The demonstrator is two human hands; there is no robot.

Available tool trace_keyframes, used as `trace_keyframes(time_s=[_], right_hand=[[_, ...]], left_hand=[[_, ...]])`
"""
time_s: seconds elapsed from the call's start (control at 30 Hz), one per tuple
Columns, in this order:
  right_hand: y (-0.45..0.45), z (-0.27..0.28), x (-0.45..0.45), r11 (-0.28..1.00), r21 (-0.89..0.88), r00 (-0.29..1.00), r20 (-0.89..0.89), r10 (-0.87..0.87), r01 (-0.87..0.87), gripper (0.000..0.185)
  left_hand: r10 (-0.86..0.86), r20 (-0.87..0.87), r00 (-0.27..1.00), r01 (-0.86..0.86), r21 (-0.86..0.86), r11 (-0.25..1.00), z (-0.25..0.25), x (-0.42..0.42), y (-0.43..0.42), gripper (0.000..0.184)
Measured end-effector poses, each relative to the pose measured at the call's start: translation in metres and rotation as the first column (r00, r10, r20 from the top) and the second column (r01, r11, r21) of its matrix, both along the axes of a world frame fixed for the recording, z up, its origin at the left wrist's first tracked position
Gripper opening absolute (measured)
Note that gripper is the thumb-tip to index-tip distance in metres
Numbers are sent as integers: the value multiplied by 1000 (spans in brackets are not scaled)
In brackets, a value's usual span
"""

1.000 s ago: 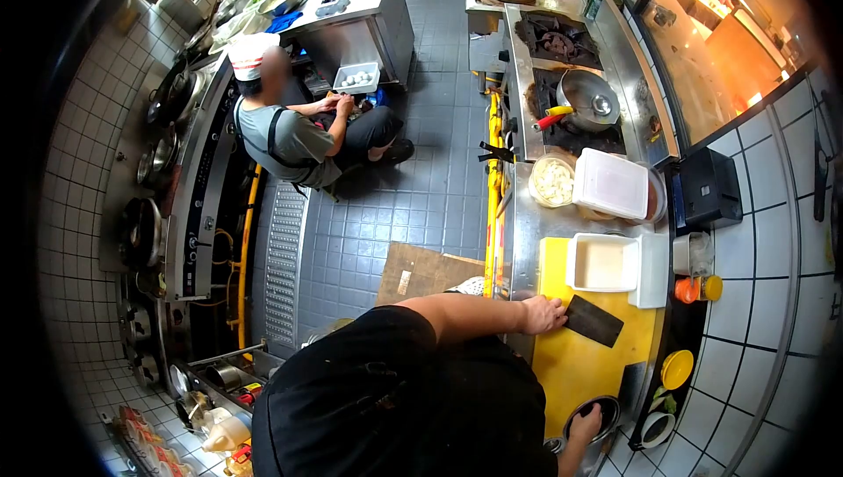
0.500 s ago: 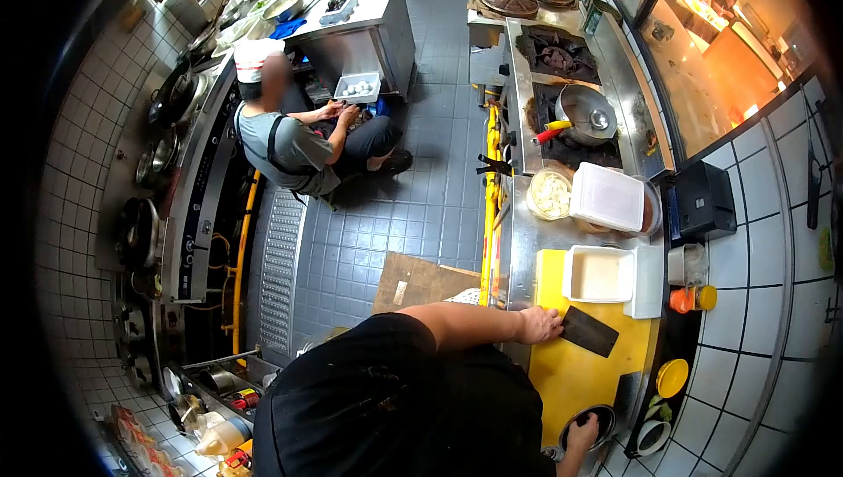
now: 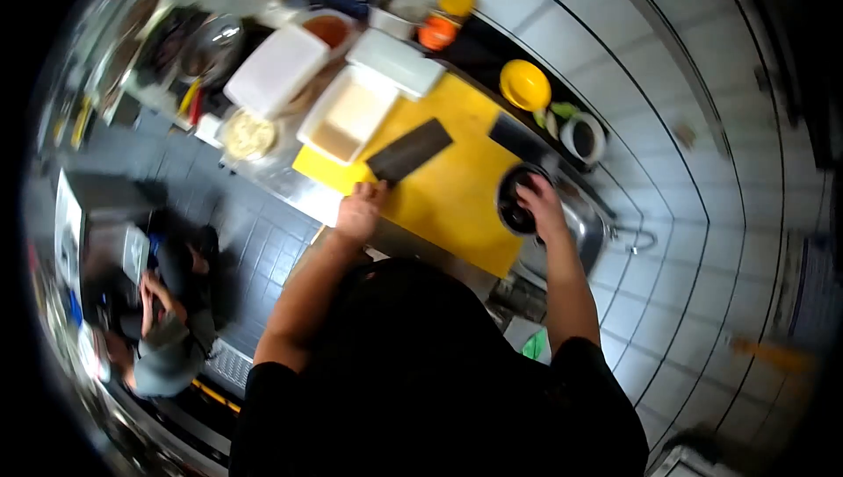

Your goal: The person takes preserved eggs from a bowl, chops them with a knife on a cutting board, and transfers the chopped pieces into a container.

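Note:
A cleaver with a dark rectangular blade lies flat on the yellow cutting board. My left hand is closed at its near end, where the handle is hidden under my fingers. At the board's right end stands a dark round bowl with dark contents. My right hand reaches over its rim, fingers bent down inside; what they pinch is blurred and too dark to make out. A white rectangular tub sits on the board beyond the cleaver.
A metal sink with a tap adjoins the board on the right. Lidded tubs and a bowl of pale pieces stand left. A yellow bowl is on the back ledge. A co-worker sits low at the far left.
My view has swung to the right, so the board now lies ahead and the co-worker at far left. My left hand stays at the cleaver, my right hand in the dark bowl.

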State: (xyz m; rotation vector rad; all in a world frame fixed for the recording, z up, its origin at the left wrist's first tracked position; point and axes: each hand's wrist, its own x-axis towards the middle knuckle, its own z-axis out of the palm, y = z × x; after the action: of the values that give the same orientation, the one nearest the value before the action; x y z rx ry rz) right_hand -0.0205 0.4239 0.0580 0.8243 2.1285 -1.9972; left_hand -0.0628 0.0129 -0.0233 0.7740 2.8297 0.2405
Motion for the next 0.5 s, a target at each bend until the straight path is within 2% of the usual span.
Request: trace_keyframes(time_s=[0.03,0.07,0.13,0.2,0.33,0.43,0.5], right_hand=[[-2,1,-3,966,-237,994,-24,-109,100,47],[4,-3,-2,907,-419,993,-80,-82,41,37],[0,-3,8,795,-606,983,-135,-126,19,26],[-21,19,31,747,-661,984,-81,-162,68,24],[-46,7,33,632,-771,978,-63,-198,78,26],[-67,9,32,610,-783,972,-30,-234,123,27],[-72,-3,33,604,-792,977,-49,-209,90,27]], left_hand=[[2,-24,1000,-3,-52,999,-3,-5,4,68],[-7,-23,1000,7,-37,999,3,-5,6,67],[-12,-1,1000,12,-9,1000,13,0,12,64],[-48,27,998,47,32,998,11,19,10,63],[-57,53,997,55,33,998,14,13,11,64],[-55,-4,998,55,70,996,8,12,10,75],[-59,2,998,59,50,997,13,13,11,74]])
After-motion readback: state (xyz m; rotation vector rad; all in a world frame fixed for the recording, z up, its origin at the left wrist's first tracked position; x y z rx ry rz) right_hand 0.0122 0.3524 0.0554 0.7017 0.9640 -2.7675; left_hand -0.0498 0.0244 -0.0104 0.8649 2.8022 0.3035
